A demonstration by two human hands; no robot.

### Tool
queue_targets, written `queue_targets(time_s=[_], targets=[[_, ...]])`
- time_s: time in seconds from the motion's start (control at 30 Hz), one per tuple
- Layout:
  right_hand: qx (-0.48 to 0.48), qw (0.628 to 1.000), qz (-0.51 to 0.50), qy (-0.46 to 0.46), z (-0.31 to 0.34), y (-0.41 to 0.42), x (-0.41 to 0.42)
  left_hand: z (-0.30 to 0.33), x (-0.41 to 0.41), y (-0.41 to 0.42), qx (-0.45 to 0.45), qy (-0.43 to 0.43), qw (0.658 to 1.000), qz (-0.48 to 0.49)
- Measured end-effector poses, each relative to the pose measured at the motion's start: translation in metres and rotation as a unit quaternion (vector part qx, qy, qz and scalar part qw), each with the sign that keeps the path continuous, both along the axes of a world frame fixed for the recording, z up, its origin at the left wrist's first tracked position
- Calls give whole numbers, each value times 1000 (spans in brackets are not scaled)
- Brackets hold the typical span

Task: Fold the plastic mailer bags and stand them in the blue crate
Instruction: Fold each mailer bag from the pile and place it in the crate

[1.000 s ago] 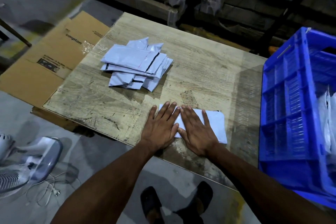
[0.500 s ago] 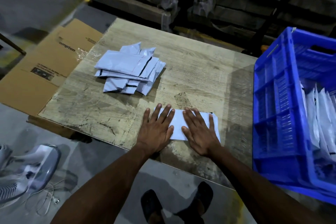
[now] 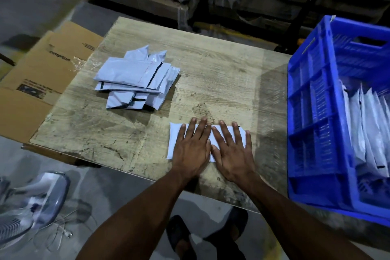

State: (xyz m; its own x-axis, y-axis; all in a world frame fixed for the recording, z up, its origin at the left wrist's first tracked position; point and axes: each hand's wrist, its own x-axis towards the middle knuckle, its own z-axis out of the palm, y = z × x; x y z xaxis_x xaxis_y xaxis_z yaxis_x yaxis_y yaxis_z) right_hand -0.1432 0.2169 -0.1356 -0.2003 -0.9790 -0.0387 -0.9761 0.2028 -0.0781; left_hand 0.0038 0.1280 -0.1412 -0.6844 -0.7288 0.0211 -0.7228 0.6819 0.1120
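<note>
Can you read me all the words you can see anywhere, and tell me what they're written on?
"ompton" on the cardboard box, left of the table; the start of the word is cut off by a flap edge.
Small print and a dark picture label lower on the same box: too blurred to read.
Faint print near the box's upper flap: too small to read.
The mailers and the crate show no readable words.

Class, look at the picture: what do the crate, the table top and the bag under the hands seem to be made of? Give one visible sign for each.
Blue crate: looks like moulded plastic, from its even colour and slotted, ribbed walls.
Table top: probably wood or a wood-print board, with grain lines and a worn, scuffed, matt face.
Mailer bag pressed flat under the left hand and right hand: thin pale plastic film, apparently smooth, lying flat.
</note>
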Motion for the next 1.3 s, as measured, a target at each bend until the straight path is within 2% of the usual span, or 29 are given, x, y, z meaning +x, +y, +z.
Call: queue_targets(time_s=[0.23, 0.4, 0.57, 0.67, 0.73, 0.83, 1.03, 1.13, 1.3], targets=[[10, 1000, -15, -12, -1, 1, 1, 2, 7, -2, 12, 10, 1000, -6], [12, 999, -27, -16, -3, 0, 2, -2, 43, 7, 30, 19, 996, 78], [22, 999, -41, -13, 3, -4, 5, 0, 43, 6, 24, 9, 997, 73], [12, 998, 54, 7, 12, -7, 11, -1, 44, 8, 24, 5, 997, 73], [4, 996, 90, -17, 10, -8, 15, -1, 44, 7, 22, 6, 997, 72], [12, 996, 67, -49, 5, -8, 18, -2, 43, 6, 18, 9, 998, 67], [46, 997, 44, -52, 10, -8, 23, -4, 46, 5, 24, 10, 998, 52], [66, 994, 58, -65, 11, -8, 16, -4, 45, 5, 38, 3, 998, 46], [48, 997, 37, -45, 4, 2, 0, -4, 48, 0, 42, -9, 999, 32]])
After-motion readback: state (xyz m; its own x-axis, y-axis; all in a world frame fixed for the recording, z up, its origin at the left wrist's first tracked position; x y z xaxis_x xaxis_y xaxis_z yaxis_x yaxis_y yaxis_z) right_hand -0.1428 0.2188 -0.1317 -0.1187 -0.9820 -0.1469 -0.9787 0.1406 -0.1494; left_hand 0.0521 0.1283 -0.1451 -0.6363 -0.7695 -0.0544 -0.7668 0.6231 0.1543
